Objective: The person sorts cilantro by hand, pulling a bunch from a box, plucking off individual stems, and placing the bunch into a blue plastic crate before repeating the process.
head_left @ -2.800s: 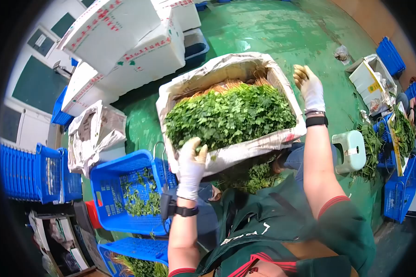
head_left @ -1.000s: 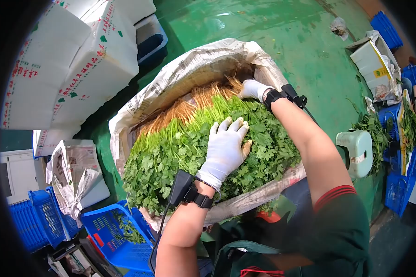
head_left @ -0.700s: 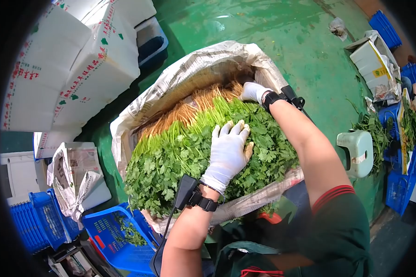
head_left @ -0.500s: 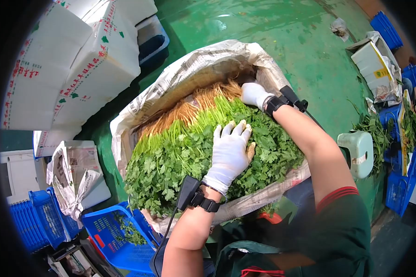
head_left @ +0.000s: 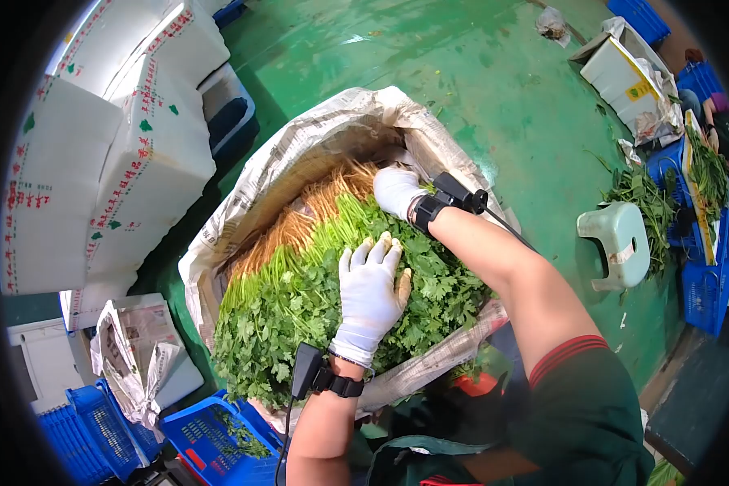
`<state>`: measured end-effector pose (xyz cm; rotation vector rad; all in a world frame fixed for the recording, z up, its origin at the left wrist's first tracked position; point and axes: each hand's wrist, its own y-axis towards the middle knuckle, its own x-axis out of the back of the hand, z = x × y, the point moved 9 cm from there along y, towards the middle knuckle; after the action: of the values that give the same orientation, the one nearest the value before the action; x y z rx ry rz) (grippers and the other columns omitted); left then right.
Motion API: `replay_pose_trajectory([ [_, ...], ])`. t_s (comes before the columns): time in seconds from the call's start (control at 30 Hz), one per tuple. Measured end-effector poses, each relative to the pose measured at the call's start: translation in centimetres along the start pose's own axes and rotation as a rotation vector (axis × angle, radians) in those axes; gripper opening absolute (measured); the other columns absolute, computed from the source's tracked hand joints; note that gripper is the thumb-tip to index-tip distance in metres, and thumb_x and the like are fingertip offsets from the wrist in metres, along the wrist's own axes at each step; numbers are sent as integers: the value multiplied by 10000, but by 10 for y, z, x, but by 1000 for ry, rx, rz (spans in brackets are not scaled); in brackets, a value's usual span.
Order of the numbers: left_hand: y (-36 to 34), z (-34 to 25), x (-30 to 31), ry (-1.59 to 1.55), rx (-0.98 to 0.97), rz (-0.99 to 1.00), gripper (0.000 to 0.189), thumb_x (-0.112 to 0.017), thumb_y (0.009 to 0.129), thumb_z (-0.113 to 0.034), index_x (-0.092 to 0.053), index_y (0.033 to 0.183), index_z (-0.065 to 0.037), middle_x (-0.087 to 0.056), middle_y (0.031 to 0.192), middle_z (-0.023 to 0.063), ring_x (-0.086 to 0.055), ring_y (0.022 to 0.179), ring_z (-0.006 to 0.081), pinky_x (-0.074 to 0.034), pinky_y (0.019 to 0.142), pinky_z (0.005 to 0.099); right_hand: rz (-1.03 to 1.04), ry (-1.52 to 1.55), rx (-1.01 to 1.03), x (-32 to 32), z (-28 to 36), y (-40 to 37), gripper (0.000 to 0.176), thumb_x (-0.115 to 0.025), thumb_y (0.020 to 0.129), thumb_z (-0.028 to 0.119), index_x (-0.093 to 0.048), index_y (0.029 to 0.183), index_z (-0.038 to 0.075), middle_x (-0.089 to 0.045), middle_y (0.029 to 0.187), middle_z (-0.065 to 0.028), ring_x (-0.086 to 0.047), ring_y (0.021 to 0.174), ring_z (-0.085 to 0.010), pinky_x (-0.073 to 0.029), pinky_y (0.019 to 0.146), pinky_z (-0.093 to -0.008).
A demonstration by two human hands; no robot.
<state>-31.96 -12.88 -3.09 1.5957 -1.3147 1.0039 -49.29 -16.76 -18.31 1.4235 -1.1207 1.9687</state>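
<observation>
A thick layer of leafy coriander [head_left: 279, 324] fills a box lined with printed paper [head_left: 449, 154], its brown roots [head_left: 300, 219] along the far side and its leaves towards me. My left hand [head_left: 368, 292], in a white glove, lies flat on the stems and leaves with fingers stretched out and apart. At the far right end of the row, my right hand [head_left: 397, 193], also gloved, curls down around the coriander beside the roots. Its fingertips are hidden. Both wrists carry black straps with small devices.
White foam boxes [head_left: 166, 146] are stacked at the left. Blue crates [head_left: 219, 437] stand at lower left, one with loose greens inside. A pale green stool [head_left: 616, 243] is on the right, near a heap of greens [head_left: 644, 206]. A person [head_left: 717, 109] is partly visible at far right.
The camera view has shifted. Both hands appear further left and slightly lower in the picture, along with the right side of the scene. Their hold on the coriander looks much the same.
</observation>
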Motion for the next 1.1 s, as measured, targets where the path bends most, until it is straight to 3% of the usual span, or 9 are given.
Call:
replay_pose_trajectory([
  [0.03, 1, 0, 0, -6, 2, -2, 382, -627, 766, -218, -582, 1115, -69, -560, 1170, 113, -481, 1116, 313, -325, 990, 448, -1, 7, 1, 1, 5, 2, 204, -573, 806, 129, -695, 941, 36, -681, 862, -181, -674, 831, -289, -526, 675, -432],
  [0.1, 1, -1, 0, 8, 0, -3, 382, -628, 764, -214, -581, 1115, -70, -559, 1170, 113, -483, 1113, 311, -327, 988, 446, 3, 30, -401, 5, -21, -2, 438, -562, 865, 179, -513, 1251, -20, -487, 1320, -166, -517, 1147, -329, -444, 847, -492],
  [0.13, 0, -1, 0, 16, 1, -6, 382, -629, 763, -210, -580, 1115, -70, -559, 1169, 112, -484, 1110, 310, -328, 987, 444, 22, 63, -448, 0, -26, 4, 480, -532, 891, 185, -435, 1316, -17, -407, 1383, -182, -472, 1196, -316, -425, 879, -500],
  [0.23, 0, -1, 0, 8, 1, 3, 383, -627, 764, -204, -577, 1118, -69, -560, 1167, 113, -485, 1106, 309, -329, 987, 443, 314, 121, -278, -49, -32, 41, 554, -507, 906, 192, -318, 1378, -27, -422, 1374, -173, -472, 1195, -314, -409, 907, -489],
  [0.37, -2, 1, 3, -25, 3, -17, 379, -622, 765, -199, -576, 1118, -68, -559, 1173, 109, -487, 1107, 308, -327, 988, 447, 388, 101, -243, -34, -29, 29, 656, -509, 897, 232, -213, 1402, -63, -509, 1293, -194, -551, 1132, -312, -438, 908, -442],
  [0.53, -5, 5, 4, -33, 24, -35, 379, -613, 774, -223, -580, 1122, -77, -554, 1199, 104, -488, 1113, 298, -321, 993, 453, 248, 97, -107, 4, -17, 10, 298, -546, 814, 194, -676, 1042, 52, -645, 1097, -142, -630, 1011, -288, -498, 836, -387],
  [0.67, -8, 7, 6, -46, 18, -61, 373, -617, 772, -242, -585, 1110, -88, -556, 1202, 99, -492, 1105, 293, -321, 994, 454, 128, 108, -57, 18, -9, 3, 268, -555, 800, 178, -677, 984, 26, -646, 1018, -201, -623, 987, -335, -493, 827, -402],
  [0.9, 5, 14, 11, -101, 159, 32, 471, -632, 775, -285, -534, 1186, -77, -556, 1201, 99, -497, 1104, 293, -335, 992, 446, 264, 73, 33, -6, -1, 22, 282, -559, 782, 159, -672, 1005, 29, -642, 1064, -165, -623, 993, -325, -498, 826, -398],
  [1.1, 6, 7, -6, 55, 81, 134, 536, -617, 781, -374, -499, 1277, -209, -458, 1333, 101, -403, 1208, 354, -278, 986, 584, 247, 43, -69, 15, -2, 10, 285, -565, 798, 182, -674, 1029, 54, -642, 1082, -152, -617, 1027, -308, -497, 846, -390],
])
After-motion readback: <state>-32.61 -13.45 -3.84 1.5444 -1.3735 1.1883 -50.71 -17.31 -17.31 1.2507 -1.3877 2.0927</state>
